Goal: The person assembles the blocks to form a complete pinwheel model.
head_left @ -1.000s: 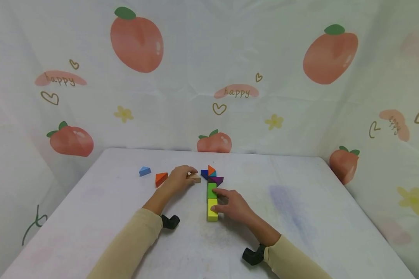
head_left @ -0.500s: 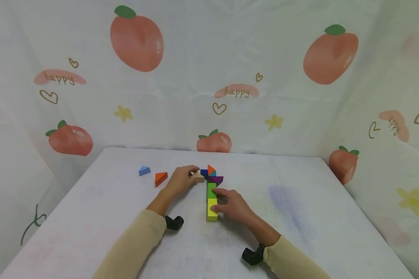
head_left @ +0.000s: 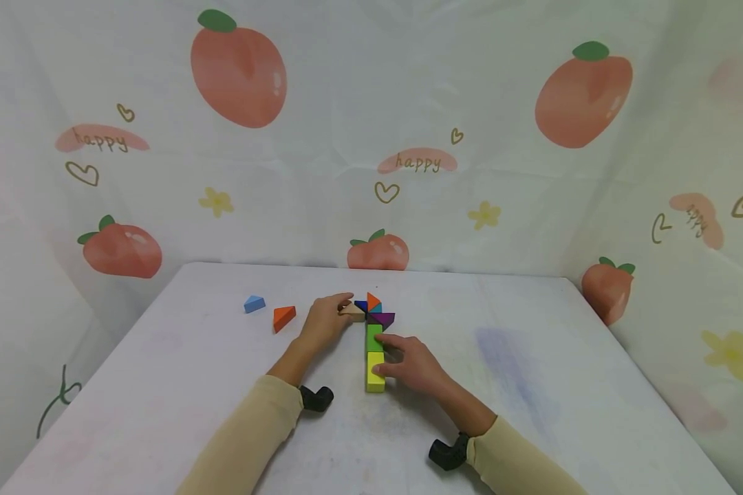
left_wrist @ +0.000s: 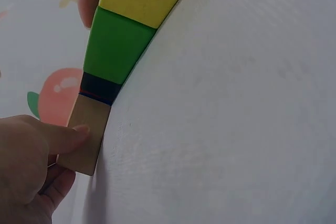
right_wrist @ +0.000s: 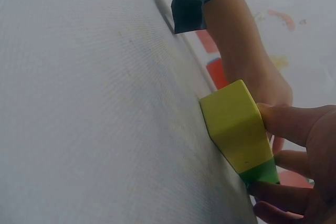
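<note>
My left hand (head_left: 323,322) pinches a plain wooden triangular block (head_left: 354,315) between thumb and fingers; in the left wrist view this block (left_wrist: 92,153) lies against the dark end of the row. My right hand (head_left: 417,364) touches the row from the right, thumb at the yellow block (head_left: 375,379) and a finger at the green block (head_left: 374,337). Beyond the green block, a purple triangular block (head_left: 382,319), an upright orange triangular block (head_left: 373,301), a teal block (head_left: 376,309) and a dark blue block (head_left: 360,304) form a pinwheel-like cluster.
On the white table (head_left: 223,385), an orange-red triangular block (head_left: 283,318) and a light blue triangular block (head_left: 254,304) lie to the left of the left hand. A peach-patterned cloth (head_left: 322,172) hangs behind the table.
My left hand has slid the wooden block rightward until it meets the cluster. The right hand stays at the green and yellow blocks.
</note>
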Available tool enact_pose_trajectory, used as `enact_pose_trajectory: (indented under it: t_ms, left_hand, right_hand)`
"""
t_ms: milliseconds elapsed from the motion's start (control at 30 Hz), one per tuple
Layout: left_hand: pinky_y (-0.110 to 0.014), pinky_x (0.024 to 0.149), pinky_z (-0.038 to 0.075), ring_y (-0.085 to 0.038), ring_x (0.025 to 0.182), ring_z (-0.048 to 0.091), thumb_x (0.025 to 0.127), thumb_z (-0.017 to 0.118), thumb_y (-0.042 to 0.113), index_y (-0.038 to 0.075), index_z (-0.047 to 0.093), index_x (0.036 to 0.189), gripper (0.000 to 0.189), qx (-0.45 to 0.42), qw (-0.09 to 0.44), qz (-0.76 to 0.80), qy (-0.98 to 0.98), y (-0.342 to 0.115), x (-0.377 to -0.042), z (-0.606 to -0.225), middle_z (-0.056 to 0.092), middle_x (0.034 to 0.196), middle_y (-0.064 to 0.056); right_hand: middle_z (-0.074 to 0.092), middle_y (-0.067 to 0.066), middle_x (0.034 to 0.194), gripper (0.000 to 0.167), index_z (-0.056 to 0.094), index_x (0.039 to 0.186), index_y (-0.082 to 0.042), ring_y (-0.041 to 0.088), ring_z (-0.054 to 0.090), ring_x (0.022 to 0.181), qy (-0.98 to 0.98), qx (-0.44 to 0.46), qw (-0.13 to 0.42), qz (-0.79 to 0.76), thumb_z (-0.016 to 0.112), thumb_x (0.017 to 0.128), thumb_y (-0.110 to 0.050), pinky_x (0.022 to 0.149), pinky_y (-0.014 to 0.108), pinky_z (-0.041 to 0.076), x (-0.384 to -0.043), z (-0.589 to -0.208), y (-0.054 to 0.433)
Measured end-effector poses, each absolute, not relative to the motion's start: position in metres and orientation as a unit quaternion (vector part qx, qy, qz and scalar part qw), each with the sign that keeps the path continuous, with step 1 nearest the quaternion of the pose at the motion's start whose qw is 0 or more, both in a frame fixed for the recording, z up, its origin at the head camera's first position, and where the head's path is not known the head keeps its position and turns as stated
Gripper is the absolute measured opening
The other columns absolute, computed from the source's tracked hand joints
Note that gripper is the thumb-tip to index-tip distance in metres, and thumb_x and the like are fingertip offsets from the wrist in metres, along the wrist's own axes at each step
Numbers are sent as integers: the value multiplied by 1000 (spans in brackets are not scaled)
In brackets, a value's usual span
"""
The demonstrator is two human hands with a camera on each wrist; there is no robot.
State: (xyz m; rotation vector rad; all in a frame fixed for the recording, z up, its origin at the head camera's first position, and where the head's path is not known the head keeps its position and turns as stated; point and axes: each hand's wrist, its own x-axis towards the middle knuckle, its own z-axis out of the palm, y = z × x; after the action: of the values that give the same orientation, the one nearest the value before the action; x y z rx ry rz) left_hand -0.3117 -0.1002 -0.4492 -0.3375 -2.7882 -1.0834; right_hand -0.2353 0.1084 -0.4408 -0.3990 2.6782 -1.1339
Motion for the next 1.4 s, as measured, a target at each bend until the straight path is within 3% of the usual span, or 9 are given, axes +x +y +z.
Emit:
enact_pose_trajectory:
  t_ms: [600,1400]
  left_hand:
    - [-44,101,44,-29,114,58,90,70,10,9,59,134,46,-118,85,-340,-929,-97,-312,-449,67,121,-10]
    - [-44,101,44,-26,119,55,91,69,10,14,60,134,45,-141,41,-335,-931,-100,-318,-446,63,128,-8]
  right_hand:
    - [52,6,139,63,56,139,-22,30,45,126,910,-126,105,-381,78,82,-38,100,53,41,-234,-439,108]
    - [54,5,139,62,57,138,-20,31,44,128,907,-132,103,-387,78,82,-35,102,54,39,-235,-441,108]
